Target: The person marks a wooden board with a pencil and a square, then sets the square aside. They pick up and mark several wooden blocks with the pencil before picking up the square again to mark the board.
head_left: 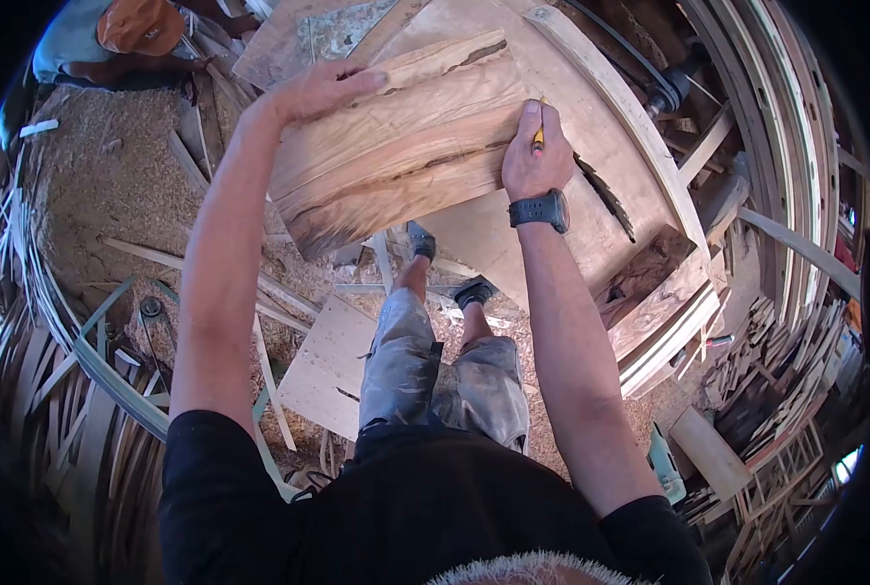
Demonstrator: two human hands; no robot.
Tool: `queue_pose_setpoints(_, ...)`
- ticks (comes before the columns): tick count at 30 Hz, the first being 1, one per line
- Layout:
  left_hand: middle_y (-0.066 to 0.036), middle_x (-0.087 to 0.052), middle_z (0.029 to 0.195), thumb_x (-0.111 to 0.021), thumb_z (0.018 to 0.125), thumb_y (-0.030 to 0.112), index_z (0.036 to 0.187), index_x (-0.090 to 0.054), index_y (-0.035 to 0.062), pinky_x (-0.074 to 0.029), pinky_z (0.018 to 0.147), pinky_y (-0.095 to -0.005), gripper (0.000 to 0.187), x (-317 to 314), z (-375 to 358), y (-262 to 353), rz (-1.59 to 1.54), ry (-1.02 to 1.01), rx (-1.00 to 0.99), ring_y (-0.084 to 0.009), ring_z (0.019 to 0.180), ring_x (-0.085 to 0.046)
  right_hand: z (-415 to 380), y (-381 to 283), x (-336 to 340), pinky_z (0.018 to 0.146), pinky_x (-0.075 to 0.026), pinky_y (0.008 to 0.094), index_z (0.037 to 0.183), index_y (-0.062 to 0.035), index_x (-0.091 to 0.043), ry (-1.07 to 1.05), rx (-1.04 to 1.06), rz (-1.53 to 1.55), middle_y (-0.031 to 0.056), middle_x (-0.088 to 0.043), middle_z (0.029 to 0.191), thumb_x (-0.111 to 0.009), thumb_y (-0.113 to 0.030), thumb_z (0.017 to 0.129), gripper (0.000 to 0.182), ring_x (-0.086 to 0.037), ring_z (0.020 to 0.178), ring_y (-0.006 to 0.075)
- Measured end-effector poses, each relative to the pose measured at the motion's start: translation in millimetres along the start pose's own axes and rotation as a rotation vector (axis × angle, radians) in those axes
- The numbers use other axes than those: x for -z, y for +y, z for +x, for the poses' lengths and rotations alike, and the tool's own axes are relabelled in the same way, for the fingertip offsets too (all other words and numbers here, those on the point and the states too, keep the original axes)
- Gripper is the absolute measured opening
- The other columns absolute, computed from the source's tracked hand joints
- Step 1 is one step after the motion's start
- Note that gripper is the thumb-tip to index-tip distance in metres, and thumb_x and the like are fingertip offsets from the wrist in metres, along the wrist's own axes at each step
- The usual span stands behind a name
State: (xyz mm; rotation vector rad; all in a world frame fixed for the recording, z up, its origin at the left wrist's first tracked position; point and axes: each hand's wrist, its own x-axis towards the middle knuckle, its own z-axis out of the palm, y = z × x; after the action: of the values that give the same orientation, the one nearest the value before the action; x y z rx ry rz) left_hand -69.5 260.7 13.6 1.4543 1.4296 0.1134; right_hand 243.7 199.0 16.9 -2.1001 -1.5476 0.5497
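Observation:
A broad wooden board [406, 136] with dark cracks along its grain is held up in front of me, tilted, its lower left part beyond the table's edge. My left hand [323, 91] grips its upper left edge, thumb lying on the face. At the right end my right hand [537, 156] holds the board, with a yellow pencil [538, 140] also between its fingers. A saw blade [604, 197] with a toothed edge sticks up through the table [639, 146], just right of my right hand.
Thick wood pieces [659, 292] lie at the table's right corner. A person in an orange cap [140, 26] is at the upper left. A pale panel [326, 366] and offcuts [279, 292] lie on the sawdust floor. More scrap wood [776, 370] is piled at the right.

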Motion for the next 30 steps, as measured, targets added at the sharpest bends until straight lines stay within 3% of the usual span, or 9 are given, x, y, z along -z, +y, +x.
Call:
queue_pose_setpoints(1,-0.014,-0.062,0.136,-0.063,0.094,0.063,0.139,-0.061,0.0014,-0.047,0.102,-0.0367,0.076,3,4,1,-0.057,-0.164,0.029,-0.0212,0.120,-0.060,0,0,0,0.072,-0.053,0.0514,0.108,-0.0097,-0.067,0.005,0.013,-0.010,0.0206,-0.073,0.090,-0.047,-0.038,0.106,0.035,-0.069,0.081,0.0425)
queue_pose_setpoints(5,-0.012,-0.061,0.137,-0.066,0.093,0.063,0.143,-0.057,0.0029,-0.044,0.107,-0.0358,0.079,11,7,2,-0.393,-0.357,0.211,-0.0219,0.125,-0.057,-2,-3,3,0.071,-0.052,0.0514,0.105,-0.0093,-0.066,0.007,0.037,-0.037,0.0205,-0.072,0.088,-0.048,-0.037,0.106,0.033,-0.069,0.081,0.0428)
queue_pose_setpoints(7,-0.014,-0.058,0.142,-0.071,0.085,0.068,0.150,-0.050,0.0062,-0.041,0.112,-0.0377,0.093,5,5,4,-0.258,-0.272,0.127,-0.0231,0.131,-0.054,0,-4,3,0.071,-0.053,0.0512,0.105,-0.0094,-0.066,0.012,0.042,-0.053,0.0202,-0.072,0.088,-0.048,-0.036,0.106,0.032,-0.069,0.081,0.0426)
queue_pose_setpoints(10,-0.016,-0.052,0.149,-0.072,0.083,0.070,0.154,-0.043,0.0062,-0.039,0.114,-0.0400,0.101,13,-10,2,-0.244,-0.310,0.179,-0.0247,0.135,-0.051,-2,-4,4,0.071,-0.053,0.0508,0.105,-0.0095,-0.066,0.004,0.035,-0.066,0.0194,-0.072,0.089,-0.049,-0.035,0.106,0.030,-0.069,0.081,0.0419)
queue_pose_setpoints(14,-0.014,-0.052,0.145,-0.071,0.087,0.066,0.152,-0.043,0.0050,-0.040,0.112,-0.0392,0.094,15,-14,-22,-0.318,-0.322,0.266,-0.0231,0.132,-0.051,-2,-6,4,0.072,-0.053,0.0502,0.104,-0.0089,-0.066,0.014,0.044,-0.052,0.0186,-0.072,0.091,-0.050,-0.034,0.106,0.030,-0.069,0.081,0.0409)
queue_pose_setpoints(23,-0.016,-0.058,0.140,-0.074,0.083,0.064,0.150,-0.048,0.0049,-0.042,0.110,-0.0380,0.093,19,-34,0,-0.241,-0.231,0.243,-0.0254,0.128,-0.056,-2,-2,2,0.074,-0.053,0.0495,0.104,-0.0080,-0.066,0.003,0.062,-0.054,0.0188,-0.072,0.093,-0.048,-0.034,0.107,0.032,-0.069,0.084,0.0400)
queue_pose_setpoints(25,-0.020,-0.059,0.139,-0.080,0.075,0.063,0.149,-0.047,0.0002,-0.044,0.109,-0.0393,0.103,24,-47,20,-0.156,-0.166,0.257,-0.0285,0.127,-0.058,-2,-1,2,0.074,-0.053,0.0496,0.104,-0.0078,-0.066,0.005,0.056,-0.037,0.0190,-0.072,0.093,-0.048,-0.035,0.107,0.033,-0.069,0.085,0.0401)
queue_pose_setpoints(30,-0.027,-0.058,0.137,-0.087,0.069,0.056,0.144,-0.045,-0.0090,-0.044,0.110,-0.0409,0.107,27,-66,23,-0.068,0.028,0.171,-0.0336,0.127,-0.058,1,-4,3,0.074,-0.053,0.0495,0.105,-0.0073,-0.066,-0.032,0.027,-0.037,0.0195,-0.072,0.094,-0.044,-0.036,0.108,0.036,-0.069,0.085,0.0404)
